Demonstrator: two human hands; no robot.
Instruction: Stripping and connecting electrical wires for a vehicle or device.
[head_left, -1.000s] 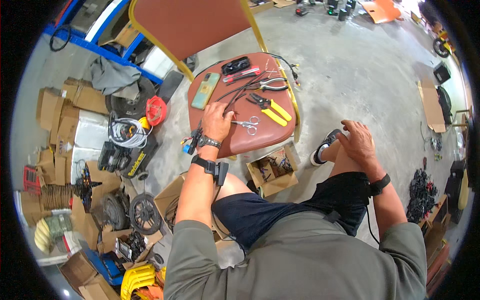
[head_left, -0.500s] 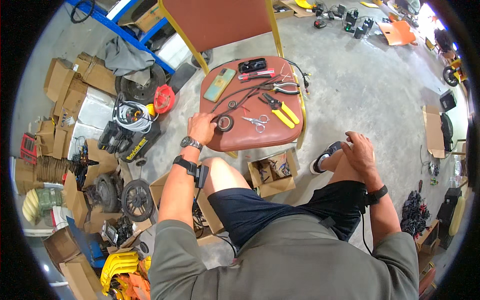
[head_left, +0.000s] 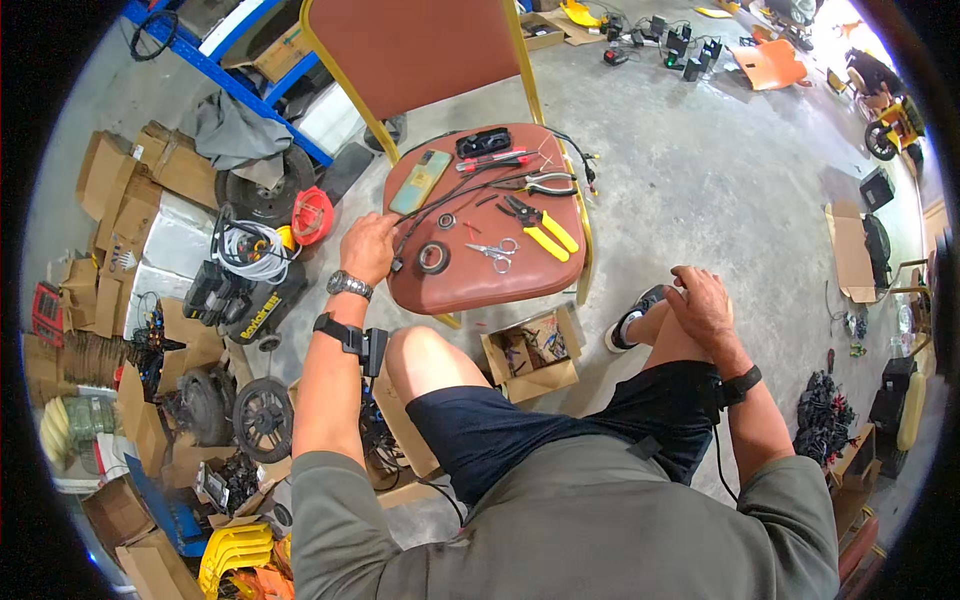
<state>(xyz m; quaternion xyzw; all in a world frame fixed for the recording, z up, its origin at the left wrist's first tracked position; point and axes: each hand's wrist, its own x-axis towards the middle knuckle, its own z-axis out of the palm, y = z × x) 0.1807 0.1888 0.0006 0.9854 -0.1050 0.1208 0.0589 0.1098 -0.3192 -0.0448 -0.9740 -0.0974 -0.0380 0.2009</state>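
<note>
My left hand (head_left: 368, 248) is at the left edge of the brown chair seat (head_left: 460, 292), beside the end of a black cable (head_left: 408, 238). Its fingers point down and are mostly hidden, so a grip on the cable cannot be made out. My right hand (head_left: 705, 303) rests on my right knee, fingers loosely bent and holding nothing. On the seat lie a roll of black tape (head_left: 433, 258), a smaller ring (head_left: 447, 221), scissors (head_left: 495, 254), yellow-handled wire strippers (head_left: 545, 232), pliers (head_left: 549, 184), a red utility knife (head_left: 495, 161), a phone (head_left: 420, 182) and a black case (head_left: 483, 142).
An open cardboard box (head_left: 533, 352) with small parts stands on the floor between my legs and the chair. Boxes, wheels (head_left: 263, 420), a red helmet-like shell (head_left: 312, 216) and a coiled white hose (head_left: 250, 245) crowd the left. A bundle of black cables (head_left: 825, 420) lies at right.
My left hand has moved left, from over the seat's edge beside the tape roll to just outside it, exposing the cable end. My right hand stays on the knee. The whole view has shifted slightly.
</note>
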